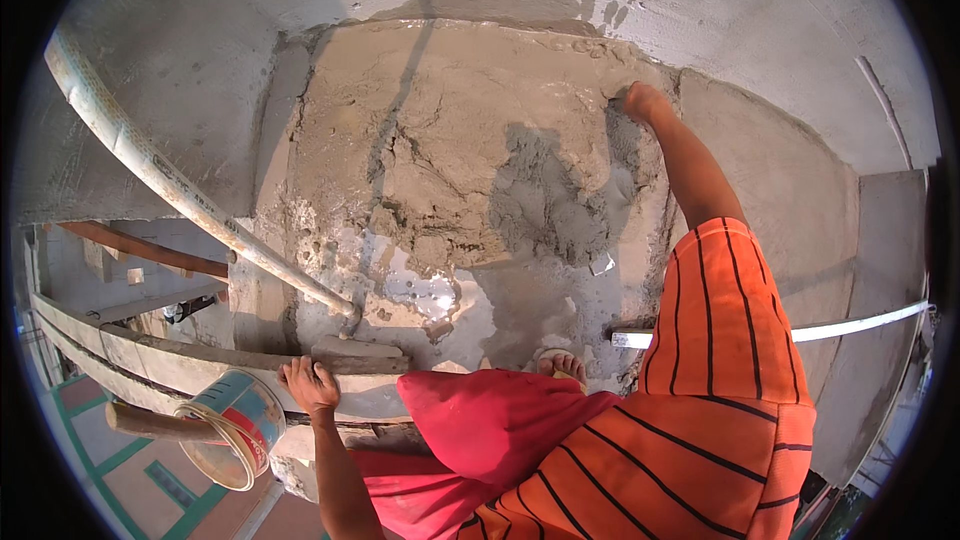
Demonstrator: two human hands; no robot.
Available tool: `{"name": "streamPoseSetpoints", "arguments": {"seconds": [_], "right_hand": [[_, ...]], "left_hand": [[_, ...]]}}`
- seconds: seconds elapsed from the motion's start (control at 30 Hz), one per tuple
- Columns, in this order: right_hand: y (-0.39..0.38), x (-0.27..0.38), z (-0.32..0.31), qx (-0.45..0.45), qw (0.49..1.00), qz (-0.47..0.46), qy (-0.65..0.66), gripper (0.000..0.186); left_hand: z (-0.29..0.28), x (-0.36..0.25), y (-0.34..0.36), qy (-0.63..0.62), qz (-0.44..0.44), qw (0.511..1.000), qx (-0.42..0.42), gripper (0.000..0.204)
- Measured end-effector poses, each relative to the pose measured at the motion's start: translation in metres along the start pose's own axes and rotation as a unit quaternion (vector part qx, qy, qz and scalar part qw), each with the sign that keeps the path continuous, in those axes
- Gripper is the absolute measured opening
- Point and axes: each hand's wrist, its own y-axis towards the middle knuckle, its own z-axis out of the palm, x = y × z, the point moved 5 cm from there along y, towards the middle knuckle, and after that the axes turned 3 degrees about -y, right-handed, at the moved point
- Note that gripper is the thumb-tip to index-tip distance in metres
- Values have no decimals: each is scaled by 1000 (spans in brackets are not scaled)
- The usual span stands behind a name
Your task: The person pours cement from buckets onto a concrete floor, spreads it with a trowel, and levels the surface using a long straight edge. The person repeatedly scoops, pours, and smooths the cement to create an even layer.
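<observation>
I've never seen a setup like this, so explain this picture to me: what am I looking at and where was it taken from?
There is no machine here, just a person's two bare hands. The one picture comes from a wide camera worn on the head and looking down, so straight edges bend near the rim.

The left hand rests on a concrete ledge, near a bucket. The right hand reaches into wet, rough mortar that covers much of the surface; its fingers are partly hidden, so I can't tell whether it holds anything. A long pale pipe slants in from the left. The orange striped sleeve is the person's own.
</observation>
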Motion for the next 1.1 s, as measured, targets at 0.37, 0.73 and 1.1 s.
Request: {"name": "streamPoseSetpoints", "arguments": {"seconds": [0.37, 0.73, 1.1], "right_hand": [[39, -109, 79, -3, 901, -300, -314, 26], [29, -161, 40, 178, 977, 104, 59, 29], [-136, -140, 26, 295, 844, 207, 398, 20]], "left_hand": [[10, 2, 5, 16, 7, 1000, 21, 28], [11, 2, 5, 25, 15, 1000, 13, 26], [8, -5, -2, 3, 7, 1000, 18, 25]]}}
